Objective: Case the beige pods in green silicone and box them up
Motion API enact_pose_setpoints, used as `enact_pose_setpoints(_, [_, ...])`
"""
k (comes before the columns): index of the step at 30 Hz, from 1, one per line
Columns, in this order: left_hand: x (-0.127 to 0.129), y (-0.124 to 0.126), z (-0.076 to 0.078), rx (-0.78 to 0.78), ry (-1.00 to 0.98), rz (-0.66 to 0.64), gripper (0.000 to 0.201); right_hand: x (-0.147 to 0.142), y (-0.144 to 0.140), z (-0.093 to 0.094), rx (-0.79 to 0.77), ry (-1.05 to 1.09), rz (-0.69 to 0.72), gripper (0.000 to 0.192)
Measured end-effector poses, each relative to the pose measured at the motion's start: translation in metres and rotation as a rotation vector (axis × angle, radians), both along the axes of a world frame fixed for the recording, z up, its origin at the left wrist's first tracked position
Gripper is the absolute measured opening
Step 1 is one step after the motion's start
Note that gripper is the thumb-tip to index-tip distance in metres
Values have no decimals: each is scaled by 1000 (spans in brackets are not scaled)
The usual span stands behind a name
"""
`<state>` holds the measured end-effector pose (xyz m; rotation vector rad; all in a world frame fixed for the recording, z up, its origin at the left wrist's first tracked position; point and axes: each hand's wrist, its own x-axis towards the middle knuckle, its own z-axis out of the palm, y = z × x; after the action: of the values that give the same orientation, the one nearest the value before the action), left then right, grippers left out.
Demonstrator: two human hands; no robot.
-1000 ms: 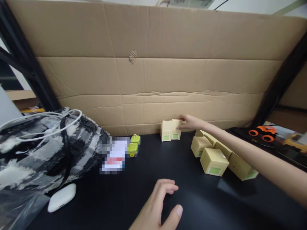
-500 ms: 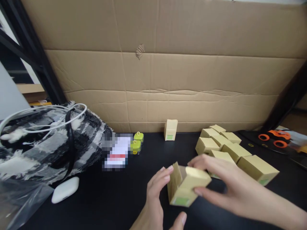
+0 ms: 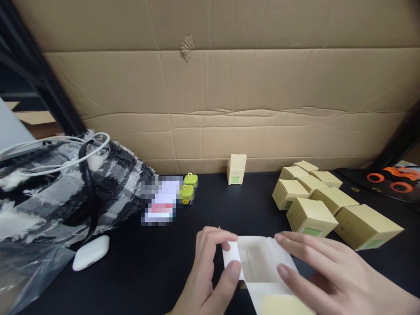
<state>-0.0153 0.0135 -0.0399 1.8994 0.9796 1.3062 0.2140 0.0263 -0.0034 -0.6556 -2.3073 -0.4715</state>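
An opened small carton (image 3: 259,262) lies low in the middle of the view, its white inside facing me and its flaps spread. My left hand (image 3: 213,267) pinches the carton's left flap between thumb and fingers. On the other side, my right hand (image 3: 321,267) has its fingertips on the right flap, with thumb and fingers bent around it. I see no contents inside the carton. A pale yellow patch shows on its near flap. Beyond my right hand stand several closed yellow boxes (image 3: 311,214) in a cluster, some with green labels.
One upright yellow box (image 3: 236,169) stands by the cardboard wall (image 3: 229,87). Two green-lidded little containers (image 3: 187,192) sit beside a pixelated phone-like item (image 3: 162,201). Leftward are a white case (image 3: 91,253), a plastic bag (image 3: 39,280) and a checked fabric bag (image 3: 65,183). Orange-rimmed objects (image 3: 400,187) lie far right.
The carton has turned so its open white inside faces me, and its flaps are spread. My left hand has closed on a flap. The view has shifted slightly.
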Motion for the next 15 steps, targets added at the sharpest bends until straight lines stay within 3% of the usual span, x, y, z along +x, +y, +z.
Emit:
enact_pose_setpoints(4, [-3,2,-10,51,76,-88,45,-3,-2,-14,-118,100,46,26])
enact_pose_setpoints(8, [-7,4,-15,-22,69,-179,58,1,-5,-12,-213,-139,87,45])
enact_pose_setpoints(11, [-8,7,-14,-133,85,-274,81,9,-3,-8,-216,-231,118,59])
enact_pose_setpoints(15, [-6,9,-17,-281,68,-323,93,15,6,-4,-327,-34,110,41])
